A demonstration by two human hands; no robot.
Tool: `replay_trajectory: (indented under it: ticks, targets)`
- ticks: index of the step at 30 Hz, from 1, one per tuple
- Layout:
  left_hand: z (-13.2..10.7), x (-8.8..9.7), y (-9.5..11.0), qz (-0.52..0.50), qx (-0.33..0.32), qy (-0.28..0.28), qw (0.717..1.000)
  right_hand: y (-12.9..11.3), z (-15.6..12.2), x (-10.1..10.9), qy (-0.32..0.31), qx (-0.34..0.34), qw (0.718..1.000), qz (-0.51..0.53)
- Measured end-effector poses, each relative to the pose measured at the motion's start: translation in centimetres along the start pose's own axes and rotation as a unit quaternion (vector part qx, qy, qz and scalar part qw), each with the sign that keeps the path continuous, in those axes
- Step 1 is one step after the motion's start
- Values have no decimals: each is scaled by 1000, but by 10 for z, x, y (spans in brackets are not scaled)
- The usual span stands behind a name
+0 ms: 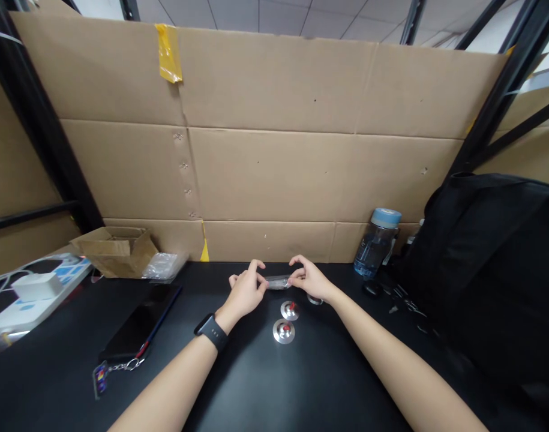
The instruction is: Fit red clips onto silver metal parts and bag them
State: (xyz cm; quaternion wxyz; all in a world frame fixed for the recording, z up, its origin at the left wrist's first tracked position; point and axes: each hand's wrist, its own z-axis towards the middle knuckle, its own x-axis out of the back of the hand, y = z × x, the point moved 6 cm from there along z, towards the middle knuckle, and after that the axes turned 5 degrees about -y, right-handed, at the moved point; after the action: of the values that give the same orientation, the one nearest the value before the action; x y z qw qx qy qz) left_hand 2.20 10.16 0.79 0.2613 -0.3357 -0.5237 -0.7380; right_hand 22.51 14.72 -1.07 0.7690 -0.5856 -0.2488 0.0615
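Observation:
A small clear plastic packet [278, 282] is stretched between my hands, just above the black tabletop near the cardboard wall. My left hand [247, 290], with a dark watch on its wrist, pinches the left end between thumb and finger. At the other end, my right hand [311, 279] has a similar pinch. What the packet holds, if anything, is too small to tell. Closer to me lie two shiny domed metal discs with red centres, a farther disc [290, 310] and a nearer disc [284, 331]. Another round metal piece [315, 299] is partly hidden under my right hand.
On the left are a phone [141, 324] with a keychain, a power strip [35, 300], an open cardboard box [116, 249] and a crumpled plastic bag [165, 266]. A water bottle [377, 243], keys [402, 297] and a black bag [490, 270] occupy the right.

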Motion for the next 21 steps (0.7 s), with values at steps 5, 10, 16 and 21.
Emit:
replay_trajectory:
  ticks: [5,10,16,21]
  targets:
    - [0,-1,-2,17,18,-9,1000,-3,-1,-6,-25,5,995,-98]
    - [-5,-6,10,155,-70,11,985,-11,-2,-11,-11,20,964,-265]
    - [-9,-20,9,187,-102,-48,976,-13,-5,-10,-19,47,923,-381]
    - [-10,-27,5,197,-86,-102,971,-14,-5,-16,-54,61,909,-409]
